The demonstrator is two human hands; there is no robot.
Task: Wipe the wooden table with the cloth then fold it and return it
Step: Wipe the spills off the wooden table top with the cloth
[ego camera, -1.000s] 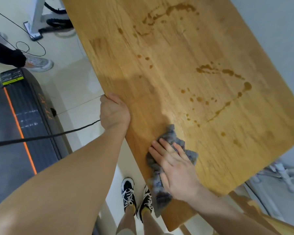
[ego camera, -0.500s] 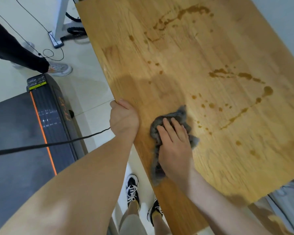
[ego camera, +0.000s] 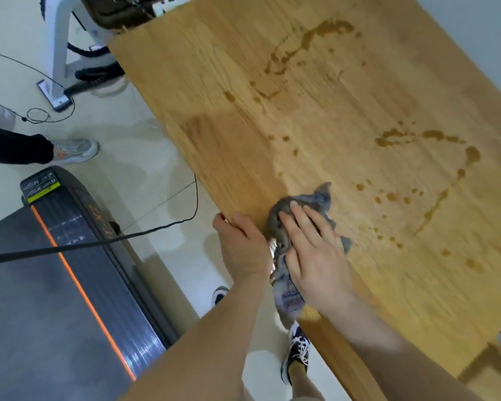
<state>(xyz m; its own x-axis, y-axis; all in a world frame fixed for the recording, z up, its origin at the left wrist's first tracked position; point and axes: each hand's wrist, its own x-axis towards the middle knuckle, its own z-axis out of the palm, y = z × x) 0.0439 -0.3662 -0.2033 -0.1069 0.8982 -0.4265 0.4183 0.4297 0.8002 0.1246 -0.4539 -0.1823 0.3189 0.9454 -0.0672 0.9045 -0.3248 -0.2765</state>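
Treadmill point(ego camera: 55, 299) takes up the bottom left, dark belt with an orange stripe down its side and a yellow-green sticker at its top end, and a black cable point(ego camera: 99, 243) stretches across it and loops up toward the table edge. Above that, someone else's leg in dark trousers with a grey and orange sneaker point(ego camera: 74, 150) stands on the pale floor point(ego camera: 133, 157), and a white stand point(ego camera: 57, 53) with thin wires around its foot sits up near the top left. Moving right, the left hand point(ego camera: 243, 250) is curled over the near edge of the wooden table point(ego camera: 315, 96), thumb on top and fingers wrapped under where I can't see them, so it's gripping the edge and nothing else. Just beside it, nearly touching, the right hand point(ego camera: 313, 250) lies flat with fingers spread, pressing down on the grey cloth point(ego camera: 320, 199). The cloth is bunched up on the tabletop right by that near edge, with one end hanging off the side below the palm. Below that you can see the person's own black and white shoe point(ego camera: 297, 351). Further right the wood is covered in brown spill marks point(ego camera: 434, 169), a curved trail and loads of little drops, and another streak is up near the far end.
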